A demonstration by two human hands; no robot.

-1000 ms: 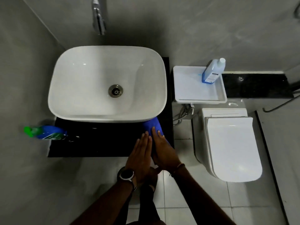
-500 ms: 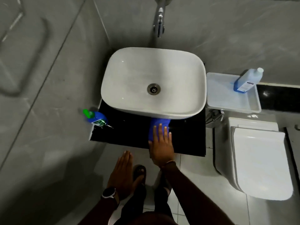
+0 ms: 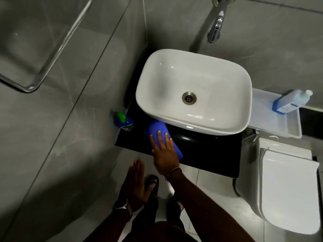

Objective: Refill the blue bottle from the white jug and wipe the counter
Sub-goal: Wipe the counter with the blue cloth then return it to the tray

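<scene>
A blue cloth [image 3: 156, 129] lies on the black counter [image 3: 209, 151] in front of the basin, near its left end. My right hand [image 3: 164, 154] presses flat on the cloth with the fingers spread. Off the counter, my left hand [image 3: 134, 182] hangs open and empty above the floor. The blue bottle [image 3: 122, 121] with a green cap stands at the counter's left corner, just left of the cloth. At the far right, the white jug [image 3: 290, 102] of blue liquid stands capped on a white tray [image 3: 262, 126].
A white basin [image 3: 194, 126] covers most of the counter, with a chrome tap [image 3: 215, 30] on the wall above. A white toilet [image 3: 288, 189] stands to the right. Grey tiled walls close in on the left, with a glass rail [image 3: 43, 58]. My sandalled feet [image 3: 152, 182] are below.
My right hand has slid the blue cloth left along the counter, from the right end toward the blue bottle. My left hand has come off the cloth and dropped back.
</scene>
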